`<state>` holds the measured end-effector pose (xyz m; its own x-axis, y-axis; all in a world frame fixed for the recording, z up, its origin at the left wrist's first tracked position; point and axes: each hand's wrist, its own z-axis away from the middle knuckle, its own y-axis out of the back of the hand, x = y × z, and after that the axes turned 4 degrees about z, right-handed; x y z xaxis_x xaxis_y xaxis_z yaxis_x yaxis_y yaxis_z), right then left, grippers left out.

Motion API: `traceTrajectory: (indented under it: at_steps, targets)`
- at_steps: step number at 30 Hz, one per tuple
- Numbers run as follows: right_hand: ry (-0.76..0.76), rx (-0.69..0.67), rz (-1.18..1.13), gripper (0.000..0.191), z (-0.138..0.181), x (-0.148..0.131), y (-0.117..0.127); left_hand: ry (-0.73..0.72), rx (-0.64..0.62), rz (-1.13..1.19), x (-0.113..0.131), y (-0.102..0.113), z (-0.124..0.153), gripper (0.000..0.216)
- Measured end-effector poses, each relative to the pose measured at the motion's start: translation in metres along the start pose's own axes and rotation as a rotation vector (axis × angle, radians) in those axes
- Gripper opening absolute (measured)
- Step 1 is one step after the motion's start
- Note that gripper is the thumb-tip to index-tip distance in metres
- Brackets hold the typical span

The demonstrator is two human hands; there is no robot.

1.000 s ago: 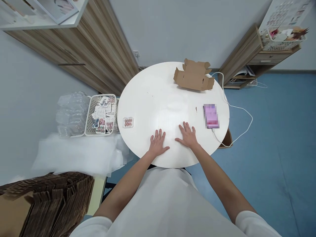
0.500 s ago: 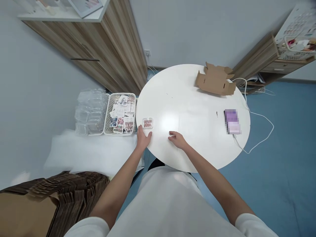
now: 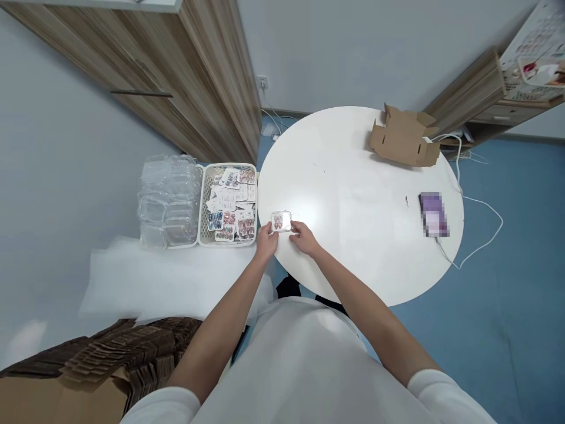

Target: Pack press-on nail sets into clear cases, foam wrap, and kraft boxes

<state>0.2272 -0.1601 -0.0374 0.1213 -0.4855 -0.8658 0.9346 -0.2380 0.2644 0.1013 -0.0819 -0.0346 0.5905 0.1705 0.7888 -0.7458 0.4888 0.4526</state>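
Note:
A small clear plastic box [image 3: 281, 221] with a set of pinkish press-on nails in it is at the near left edge of the white table. Glare whitens its right half. My left hand [image 3: 266, 242] grips its left side, thumb at the near edge. From the right, my right hand [image 3: 304, 238] has its fingers closed on the near right corner. Whether the box rests on the table or is slightly lifted, I cannot tell.
Left of the round table [image 3: 353, 247], a white basket [image 3: 200, 224] holds carded nail sets, beside stacked clear boxes [image 3: 170, 194]. An unfolded cardboard box [image 3: 404, 138] lies at the back right. A blurred purple device [image 3: 434, 213] trails a white cable [image 3: 485, 206]. Folded cardboard [image 3: 145, 359] is stacked lower left.
My right hand has moved left across the table to the clear box and closed on its right side. My left hand has taken hold of the left side. The view has shifted slightly.

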Motion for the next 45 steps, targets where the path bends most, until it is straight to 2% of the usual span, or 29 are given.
traceTrajectory:
  at_steps: [6, 11, 16, 21, 27, 31, 37, 40, 43, 45]
  targets:
    - [-0.01, 0.026, -0.051, 0.054, 0.008, -0.001, 0.008, -0.019, 0.004, 0.095, 0.004, -0.002, 0.007, 0.039]
    - [0.046, 0.113, -0.076, 0.052, 0.036, 0.007, 0.037, -0.084, -0.032, 0.142, 0.023, -0.024, 0.03, 0.04]
    - [0.106, 0.205, -0.088, 0.048, 0.084, 0.031, 0.089, -0.168, -0.145, 0.186, 0.042, -0.068, 0.066, 0.04]
    - [0.125, 0.274, -0.045, 0.044, 0.135, 0.07, 0.146, -0.19, -0.31, 0.193, 0.057, -0.123, 0.104, 0.04]
    - [0.07, 0.253, 0.008, 0.043, 0.171, 0.11, 0.191, -0.147, -0.413, 0.153, 0.066, -0.172, 0.131, 0.036]
    - [0.051, 0.229, 0.041, 0.044, 0.175, 0.128, 0.203, -0.165, -0.409, 0.117, 0.062, -0.19, 0.141, 0.033]
    - [0.044, 0.155, 0.103, 0.045, 0.172, 0.141, 0.201, -0.208, -0.377, 0.017, 0.052, -0.2, 0.144, 0.028]
    - [0.055, 0.148, 0.186, 0.044, 0.172, 0.139, 0.199, -0.252, -0.39, -0.092, 0.053, -0.201, 0.144, 0.029]
    - [0.083, 0.201, 0.291, 0.042, 0.178, 0.136, 0.198, -0.284, -0.338, -0.2, 0.054, -0.196, 0.147, 0.033]
    - [0.131, 0.227, 0.437, 0.038, 0.186, 0.135, 0.197, -0.371, -0.323, -0.274, 0.051, -0.187, 0.15, 0.038]
